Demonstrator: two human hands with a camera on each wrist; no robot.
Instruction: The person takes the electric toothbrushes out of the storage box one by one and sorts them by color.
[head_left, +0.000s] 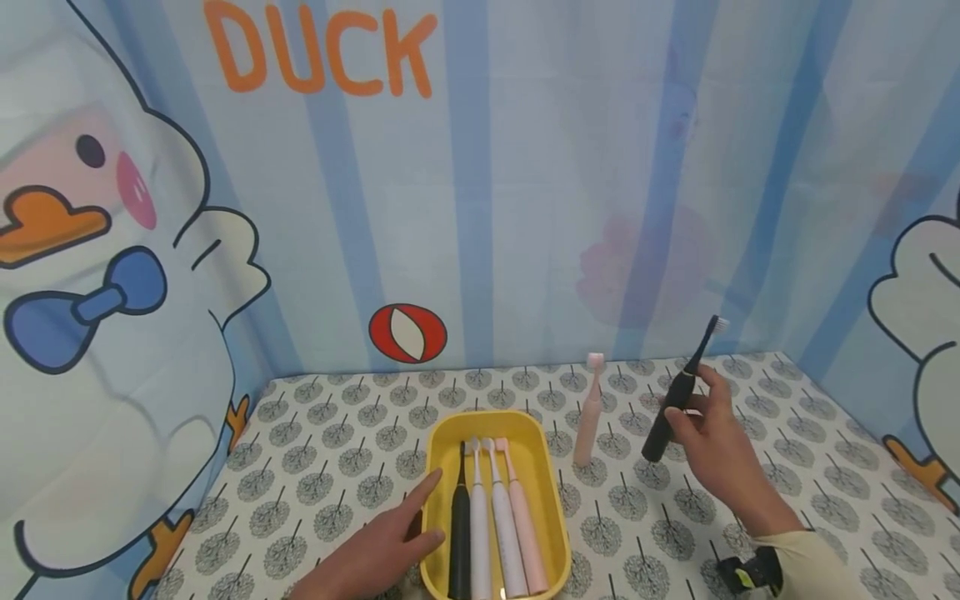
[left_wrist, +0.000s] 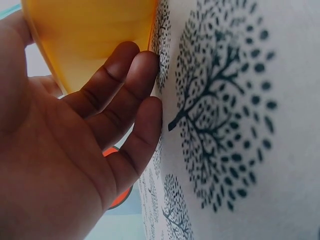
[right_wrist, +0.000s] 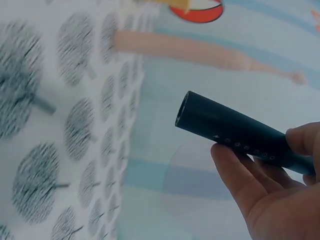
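A black electric toothbrush [head_left: 667, 414] is pinched between the thumb and fingers of my right hand [head_left: 716, 450], raised and tilted, its brush head up. The right wrist view shows its lower end and a row of small symbols on the handle [right_wrist: 235, 131]. Just left of it a pink electric toothbrush [head_left: 588, 421] stands upright on the table. My left hand [head_left: 375, 546] holds the left side of a yellow tray [head_left: 555, 500], thumb over the rim, other fingers against the outer wall [left_wrist: 90, 40]. Inside lie a black toothbrush [head_left: 460, 533], two white toothbrushes [head_left: 480, 533] and a pink toothbrush [head_left: 527, 529].
A white cloth [head_left: 337, 467] printed with dark trees covers the table. Behind it hangs a blue-striped curtain [head_left: 510, 208] with duck drawings and a red oval. A dark strap device [head_left: 750, 573] sits on the right wrist.
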